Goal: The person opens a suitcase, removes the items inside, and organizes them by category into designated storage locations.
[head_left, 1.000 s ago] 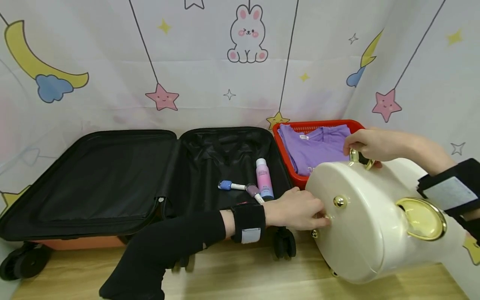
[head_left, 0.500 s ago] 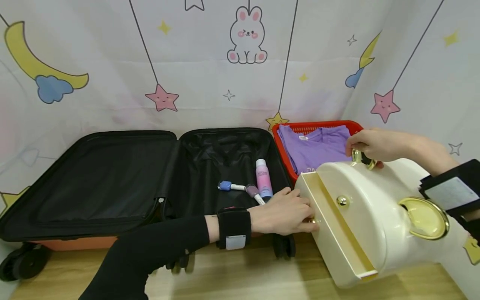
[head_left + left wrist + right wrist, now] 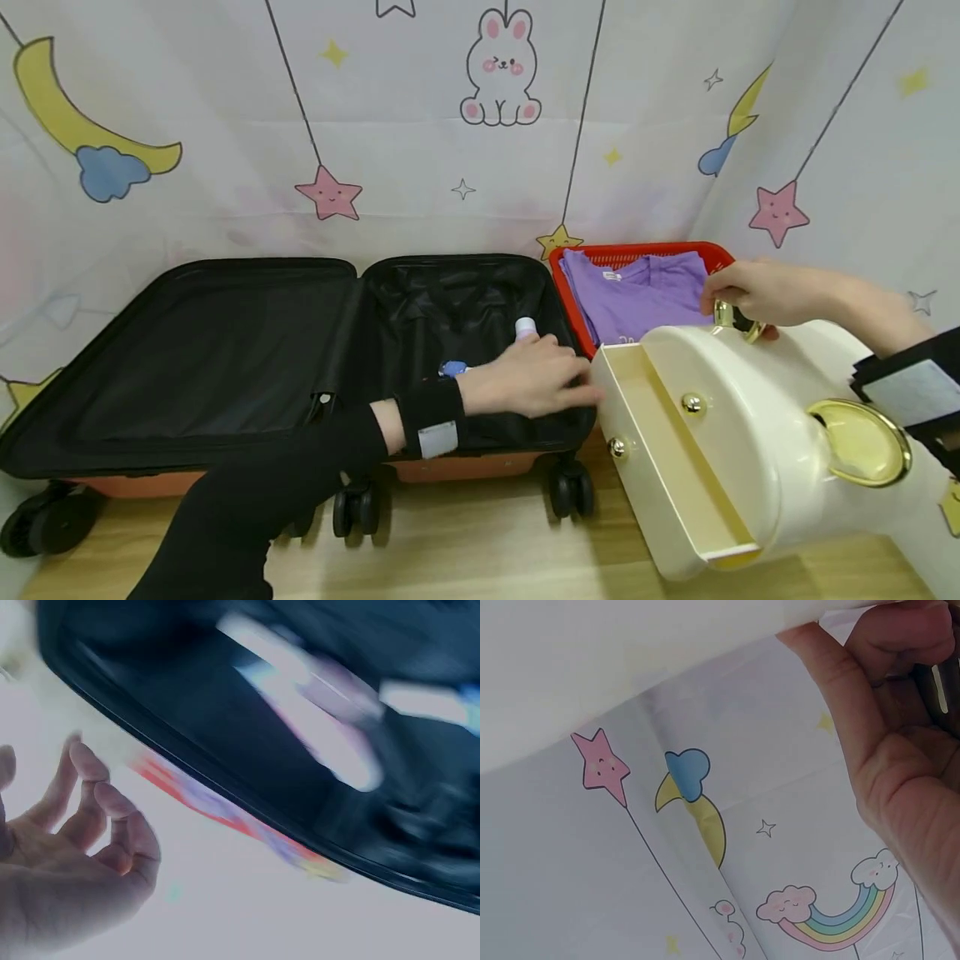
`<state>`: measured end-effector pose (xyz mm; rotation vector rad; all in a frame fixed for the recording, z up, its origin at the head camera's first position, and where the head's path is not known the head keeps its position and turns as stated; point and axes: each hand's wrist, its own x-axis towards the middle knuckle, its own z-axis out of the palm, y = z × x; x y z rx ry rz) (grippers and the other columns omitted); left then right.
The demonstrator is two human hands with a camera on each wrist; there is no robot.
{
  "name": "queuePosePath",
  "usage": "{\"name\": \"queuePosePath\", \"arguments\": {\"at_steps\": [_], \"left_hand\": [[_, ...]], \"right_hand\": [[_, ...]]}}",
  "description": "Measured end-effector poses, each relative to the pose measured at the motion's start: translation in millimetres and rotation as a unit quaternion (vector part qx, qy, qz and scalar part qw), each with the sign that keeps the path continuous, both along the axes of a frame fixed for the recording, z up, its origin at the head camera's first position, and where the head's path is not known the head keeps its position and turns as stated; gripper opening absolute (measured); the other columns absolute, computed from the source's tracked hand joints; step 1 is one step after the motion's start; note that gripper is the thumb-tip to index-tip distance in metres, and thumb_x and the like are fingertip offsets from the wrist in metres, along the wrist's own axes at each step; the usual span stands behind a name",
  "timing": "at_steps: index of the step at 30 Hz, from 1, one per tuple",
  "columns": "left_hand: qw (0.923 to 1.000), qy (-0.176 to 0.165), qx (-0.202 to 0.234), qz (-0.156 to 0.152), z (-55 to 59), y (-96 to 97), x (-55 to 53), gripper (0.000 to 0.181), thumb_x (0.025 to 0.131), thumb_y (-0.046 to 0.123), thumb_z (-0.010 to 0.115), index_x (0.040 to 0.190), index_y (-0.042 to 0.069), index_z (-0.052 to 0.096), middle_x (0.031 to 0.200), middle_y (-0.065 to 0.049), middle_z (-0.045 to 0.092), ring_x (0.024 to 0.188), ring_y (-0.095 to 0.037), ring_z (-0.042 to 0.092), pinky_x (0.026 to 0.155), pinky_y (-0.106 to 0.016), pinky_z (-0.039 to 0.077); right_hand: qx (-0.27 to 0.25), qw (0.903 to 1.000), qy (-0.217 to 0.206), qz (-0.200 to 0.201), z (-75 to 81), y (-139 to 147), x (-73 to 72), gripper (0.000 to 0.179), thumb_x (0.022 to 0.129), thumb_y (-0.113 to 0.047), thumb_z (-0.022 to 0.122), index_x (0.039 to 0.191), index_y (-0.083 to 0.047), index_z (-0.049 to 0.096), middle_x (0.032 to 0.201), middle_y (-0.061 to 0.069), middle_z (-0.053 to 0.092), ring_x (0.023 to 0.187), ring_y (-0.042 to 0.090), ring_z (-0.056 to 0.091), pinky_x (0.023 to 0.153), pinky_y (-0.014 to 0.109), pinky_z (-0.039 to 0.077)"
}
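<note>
A cream cosmetic storage box (image 3: 757, 400) with gold knobs stands tilted on the right, its lower drawer (image 3: 678, 450) pulled out and bare inside. My right hand (image 3: 772, 292) grips the gold handle (image 3: 723, 314) on top; in the right wrist view its fingers are curled. My left hand (image 3: 525, 379) is over the suitcase's near right corner, apart from the drawer, fingers loosely bent around nothing in the left wrist view. Beneath it, a pink spray bottle (image 3: 322, 735) and nail polish bottles (image 3: 424, 701) lie in the suitcase; the hand covers most of them in the head view.
An open black-lined suitcase (image 3: 202, 358) on wheels spans the left and middle. Behind the box, a red basket (image 3: 652, 248) holds a folded purple shirt (image 3: 637, 287). A patterned cloth (image 3: 412, 125) hangs behind, above a wooden floor (image 3: 450, 542).
My left hand has pulled the lower drawer out by its knob, let go and moved left over the suitcase. The right hand has stayed on the handle.
</note>
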<state>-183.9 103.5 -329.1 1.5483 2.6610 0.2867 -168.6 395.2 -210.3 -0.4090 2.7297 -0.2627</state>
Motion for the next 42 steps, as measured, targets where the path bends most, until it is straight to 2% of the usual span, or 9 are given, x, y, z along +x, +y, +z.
{"name": "queuePosePath", "arguments": {"at_steps": [4, 7, 9, 14, 20, 25, 35, 38, 42], "left_hand": [[0.9957, -0.072, -0.003, 0.058, -8.5, -12.4, -45.6, 0.029, 0.104, 0.027, 0.053, 0.129, 0.018, 0.063, 0.105, -0.002, 0.070, 0.085, -0.016, 0.063, 0.067, -0.026, 0.045], [0.9861, -0.133, -0.047, 0.087, -26.7, -18.8, -67.1, 0.041, 0.103, 0.028, 0.052, 0.143, 0.018, 0.052, 0.116, -0.009, 0.067, 0.098, -0.019, 0.062, 0.076, -0.030, 0.049], [0.9804, -0.148, -0.077, 0.104, -38.9, -18.6, -73.6, 0.049, 0.102, 0.037, 0.053, 0.148, 0.023, 0.046, 0.126, -0.013, 0.064, 0.109, -0.025, 0.061, 0.084, -0.036, 0.050], [0.9688, -0.139, -0.133, 0.157, -65.8, -8.5, -80.6, 0.079, 0.087, 0.062, 0.064, 0.155, 0.033, 0.035, 0.146, -0.017, 0.047, 0.121, -0.031, 0.048, 0.094, -0.041, 0.046], [0.9563, -0.140, -0.162, 0.199, -87.4, 3.2, -95.3, 0.110, 0.072, 0.065, 0.080, 0.160, 0.038, 0.020, 0.167, -0.011, 0.012, 0.134, -0.029, 0.032, 0.113, -0.041, 0.032], [0.9560, -0.133, -0.177, 0.192, -88.8, 9.7, -94.3, 0.107, 0.076, 0.064, 0.077, 0.161, 0.036, 0.018, 0.171, -0.008, 0.001, 0.138, -0.030, 0.033, 0.116, -0.041, 0.027], [0.9667, -0.108, -0.146, 0.180, -72.8, 16.1, -78.1, 0.100, 0.075, 0.071, 0.073, 0.156, 0.026, 0.035, 0.170, -0.010, 0.009, 0.140, -0.034, 0.042, 0.117, -0.043, 0.029], [0.9683, -0.103, -0.137, 0.182, -69.6, 15.4, -77.6, 0.095, 0.077, 0.069, 0.073, 0.154, 0.024, 0.040, 0.170, -0.011, 0.010, 0.135, -0.033, 0.050, 0.115, -0.045, 0.032], [0.9673, -0.127, -0.108, 0.191, -70.0, 14.5, -81.3, 0.085, 0.079, 0.062, 0.075, 0.149, 0.022, 0.047, 0.167, -0.011, 0.018, 0.130, -0.031, 0.055, 0.109, -0.046, 0.037]], "right_hand": [[0.007, 0.9999, 0.008, -0.001, 2.3, 1.9, 0.3, 0.028, 0.103, 0.000, 0.037, 0.105, -0.005, 0.065, 0.097, 0.008, 0.058, 0.052, 0.017, 0.054, 0.055, 0.027, 0.050], [0.012, 0.9999, 0.010, 0.003, 2.3, 0.7, 0.8, 0.028, 0.103, 0.000, 0.038, 0.104, -0.005, 0.065, 0.097, 0.008, 0.059, 0.051, 0.017, 0.055, 0.057, 0.026, 0.049], [0.013, 0.9998, 0.013, 0.004, 2.2, -0.4, 1.4, 0.027, 0.103, -0.001, 0.039, 0.104, -0.006, 0.065, 0.096, 0.007, 0.059, 0.050, 0.017, 0.055, 0.058, 0.026, 0.048], [0.010, 0.9998, 0.019, 0.005, 3.3, -1.8, 2.0, 0.028, 0.103, 0.000, 0.038, 0.103, -0.006, 0.065, 0.095, 0.005, 0.059, 0.049, 0.016, 0.053, 0.055, 0.027, 0.049], [0.007, 0.9998, 0.016, 0.006, 1.2, -1.0, -2.1, 0.029, 0.103, 0.000, 0.037, 0.102, -0.008, 0.065, 0.095, 0.004, 0.058, 0.048, 0.015, 0.052, 0.055, 0.026, 0.049], [0.003, 0.9999, 0.012, 0.003, -1.4, -0.8, 0.1, 0.029, 0.103, 0.000, 0.038, 0.101, -0.009, 0.065, 0.095, 0.003, 0.058, 0.048, 0.015, 0.051, 0.054, 0.026, 0.049], [0.009, 0.9998, 0.018, -0.003, -1.7, -0.1, 7.4, 0.031, 0.103, 0.001, 0.037, 0.102, -0.009, 0.066, 0.088, 0.000, 0.054, 0.049, 0.012, 0.048, 0.052, 0.026, 0.049], [0.010, 0.9997, 0.020, -0.001, -1.8, -1.1, 6.7, 0.031, 0.103, 0.001, 0.037, 0.102, -0.009, 0.066, 0.087, -0.001, 0.054, 0.049, 0.011, 0.048, 0.052, 0.026, 0.049], [0.012, 0.9997, 0.019, 0.002, -2.1, -2.5, 4.5, 0.030, 0.103, 0.000, 0.038, 0.103, -0.009, 0.066, 0.089, 0.000, 0.055, 0.049, 0.012, 0.048, 0.052, 0.026, 0.049]]}}
